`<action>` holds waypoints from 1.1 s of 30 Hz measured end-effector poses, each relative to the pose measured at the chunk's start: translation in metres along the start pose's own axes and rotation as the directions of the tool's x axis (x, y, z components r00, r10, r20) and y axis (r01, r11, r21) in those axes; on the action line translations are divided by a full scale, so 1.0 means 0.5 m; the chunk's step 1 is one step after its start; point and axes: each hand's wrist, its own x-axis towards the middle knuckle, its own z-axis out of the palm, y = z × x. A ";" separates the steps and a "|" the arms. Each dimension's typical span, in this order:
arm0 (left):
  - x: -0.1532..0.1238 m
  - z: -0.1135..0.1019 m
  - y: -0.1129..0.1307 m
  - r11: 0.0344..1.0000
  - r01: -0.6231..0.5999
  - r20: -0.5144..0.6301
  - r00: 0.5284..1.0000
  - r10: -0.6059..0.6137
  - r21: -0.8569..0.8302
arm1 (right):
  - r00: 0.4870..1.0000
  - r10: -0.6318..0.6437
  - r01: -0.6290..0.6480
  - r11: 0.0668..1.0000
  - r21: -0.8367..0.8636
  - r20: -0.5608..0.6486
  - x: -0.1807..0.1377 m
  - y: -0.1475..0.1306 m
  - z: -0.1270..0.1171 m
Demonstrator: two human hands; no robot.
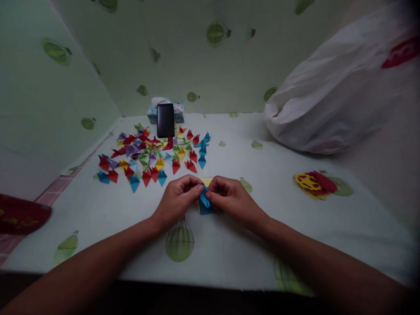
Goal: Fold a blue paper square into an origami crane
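Note:
A small folded piece of blue origami paper (204, 199) is pinched between both hands near the middle of the table. My left hand (180, 195) grips its left side with thumb and forefinger. From the right, my right hand (230, 199) pinches the same piece, its other fingers curled in. Beneath the hands lies a small stack of square paper sheets (206, 210), blue and yellow at the edges that show. Many folded paper cranes (154, 175) in red, blue, green, yellow and purple are spread beyond my left hand.
Behind the cranes, a black phone (166, 120) leans against a tissue box (179, 113). A bulging white plastic bag (321, 96) stands at the back right. Red and yellow cut-out pieces (315, 183) lie at right. A dark red item (22, 214) sits at the left edge.

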 end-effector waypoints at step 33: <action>0.003 0.004 0.005 1.000 0.002 -0.018 1.000 -0.003 -0.013 | 0.994 0.086 -0.093 0.991 0.097 0.072 0.001 -0.010 0.000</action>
